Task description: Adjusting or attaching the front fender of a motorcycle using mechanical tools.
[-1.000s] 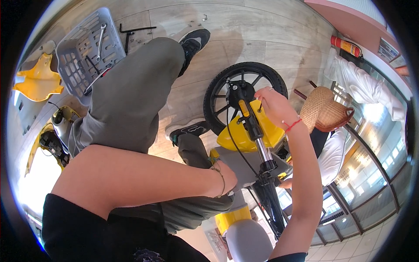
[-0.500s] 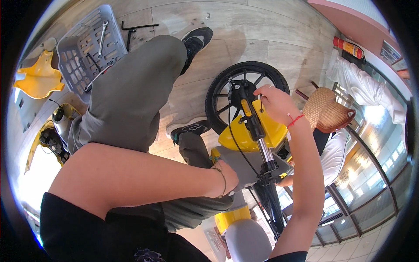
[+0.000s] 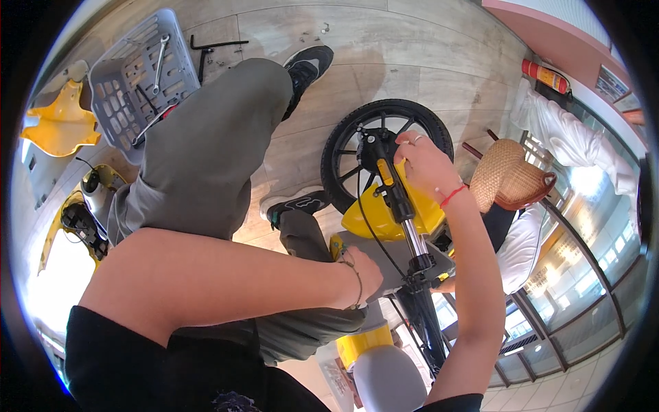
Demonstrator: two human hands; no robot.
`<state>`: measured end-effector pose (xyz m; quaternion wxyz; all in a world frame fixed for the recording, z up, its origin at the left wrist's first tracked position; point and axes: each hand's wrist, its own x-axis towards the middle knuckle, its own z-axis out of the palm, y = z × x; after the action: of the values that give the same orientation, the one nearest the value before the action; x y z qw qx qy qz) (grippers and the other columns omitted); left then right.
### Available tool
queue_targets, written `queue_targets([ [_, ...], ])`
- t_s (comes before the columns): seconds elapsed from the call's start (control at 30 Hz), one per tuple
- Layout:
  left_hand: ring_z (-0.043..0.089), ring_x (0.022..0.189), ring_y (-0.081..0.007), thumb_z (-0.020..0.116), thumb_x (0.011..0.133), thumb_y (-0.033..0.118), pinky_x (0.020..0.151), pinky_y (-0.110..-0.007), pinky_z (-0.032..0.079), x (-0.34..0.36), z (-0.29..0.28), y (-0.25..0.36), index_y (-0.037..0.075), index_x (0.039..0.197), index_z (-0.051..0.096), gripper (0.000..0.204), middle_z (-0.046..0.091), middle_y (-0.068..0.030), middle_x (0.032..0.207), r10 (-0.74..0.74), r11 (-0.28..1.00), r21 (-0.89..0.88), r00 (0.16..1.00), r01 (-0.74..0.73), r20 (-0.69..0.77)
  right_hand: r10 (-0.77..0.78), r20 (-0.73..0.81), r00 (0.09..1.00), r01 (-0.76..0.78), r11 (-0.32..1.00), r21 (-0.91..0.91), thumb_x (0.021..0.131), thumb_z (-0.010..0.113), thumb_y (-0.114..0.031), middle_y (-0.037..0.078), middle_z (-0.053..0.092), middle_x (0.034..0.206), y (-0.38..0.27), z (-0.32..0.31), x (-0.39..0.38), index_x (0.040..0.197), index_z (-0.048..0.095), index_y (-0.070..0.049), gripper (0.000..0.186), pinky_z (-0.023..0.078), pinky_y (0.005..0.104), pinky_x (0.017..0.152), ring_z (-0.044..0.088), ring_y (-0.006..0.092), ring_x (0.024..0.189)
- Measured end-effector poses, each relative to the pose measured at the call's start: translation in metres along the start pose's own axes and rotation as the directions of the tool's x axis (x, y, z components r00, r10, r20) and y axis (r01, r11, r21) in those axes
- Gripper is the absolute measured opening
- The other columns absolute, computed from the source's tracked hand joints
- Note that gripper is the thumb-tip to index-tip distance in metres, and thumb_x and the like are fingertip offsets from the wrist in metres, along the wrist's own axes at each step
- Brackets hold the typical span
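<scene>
My right hand [image 3: 427, 165] is closed, its fingertips bunched at the yellow front fender [image 3: 374, 209] just beside the black and silver front fork [image 3: 397, 199]. Whatever the fingertips pinch there is hidden. Beyond the hand stands the black spoked front wheel [image 3: 334, 161]. My left hand [image 3: 364, 275] is curled over by the grey body panel [image 3: 391, 271], left of the fork. Its fingertips are turned away, so what it grips cannot be made out. A black cable [image 3: 364, 206] runs down along the fork.
A grey plastic basket [image 3: 96, 77] with a wrench [image 3: 160, 63] sits at upper left, with hex keys [image 3: 218, 44] and small bolts on the floor. Yellow body parts [image 3: 63, 123] lie left. A person in a woven hat [image 3: 504, 172] crouches right of the vehicle. A fire extinguisher [image 3: 546, 75] stands far right.
My right hand has shifted slightly left and down, its fingertips now lower beside the fork and covering a dark spot on the fender. My left hand has moved slightly right.
</scene>
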<state>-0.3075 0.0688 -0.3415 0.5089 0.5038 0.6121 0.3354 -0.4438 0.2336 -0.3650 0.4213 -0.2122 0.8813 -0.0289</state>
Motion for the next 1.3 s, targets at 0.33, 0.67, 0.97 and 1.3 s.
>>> queue_targets([
  [0.33, 0.064, 0.096, -0.0228, 0.067, 0.074, 0.023, 0.074, -0.037, 0.047, 0.001, 0.002, 0.002, 0.012, 0.102, 0.069, 0.03, 0.067, -0.0047, 0.102, 0.031, 0.999, 0.019, 0.999, -0.031, 0.016, 0.267, -0.309, 0.913, -0.187, 0.946, 0.265, 0.087, 0.046, -0.003, 0.014, 0.05, 0.118, -0.006, 0.023, 0.0, 0.114, 0.046, -0.004, 0.027, 0.048, 0.0358, 0.078, 0.061, 0.0266, 0.091],
  [0.67, 0.065, 0.092, -0.0233, 0.066, 0.074, 0.022, 0.072, -0.037, 0.047, 0.003, 0.006, 0.003, 0.013, 0.099, 0.07, 0.027, 0.068, -0.0038, 0.099, 0.037, 0.999, 0.03, 0.999, -0.038, 0.018, 0.46, -0.486, 0.743, -0.182, 0.837, 0.515, 0.087, 0.056, -0.009, 0.015, 0.058, 0.107, -0.01, 0.044, -0.002, 0.103, 0.057, -0.001, 0.018, 0.049, 0.0315, 0.069, 0.063, 0.0215, 0.078],
  [0.97, 0.065, 0.091, -0.0232, 0.068, 0.073, 0.023, 0.07, -0.037, 0.045, 0.004, 0.003, 0.004, 0.012, 0.099, 0.07, 0.029, 0.068, -0.0042, 0.098, 0.059, 0.997, 0.04, 0.997, -0.061, 0.046, 0.656, -0.457, 0.6, -0.137, 0.648, 0.749, 0.087, 0.061, -0.011, 0.01, 0.065, 0.087, -0.012, 0.058, -0.003, 0.125, 0.035, 0.003, 0.048, 0.048, 0.0269, 0.066, 0.063, 0.0167, 0.074],
  [1.3, 0.06, 0.098, -0.0251, 0.066, 0.074, 0.016, 0.079, -0.037, 0.044, 0.0, -0.014, 0.005, 0.006, 0.099, 0.068, 0.026, 0.065, -0.0095, 0.101, 0.032, 0.999, -0.032, 0.995, -0.029, 0.096, 0.593, -0.409, 0.694, -0.241, 0.726, 0.644, 0.089, 0.056, -0.014, 0.012, 0.067, 0.084, -0.02, 0.044, -0.002, 0.115, 0.055, -0.002, 0.028, 0.049, 0.0281, 0.068, 0.065, 0.0218, 0.074],
])
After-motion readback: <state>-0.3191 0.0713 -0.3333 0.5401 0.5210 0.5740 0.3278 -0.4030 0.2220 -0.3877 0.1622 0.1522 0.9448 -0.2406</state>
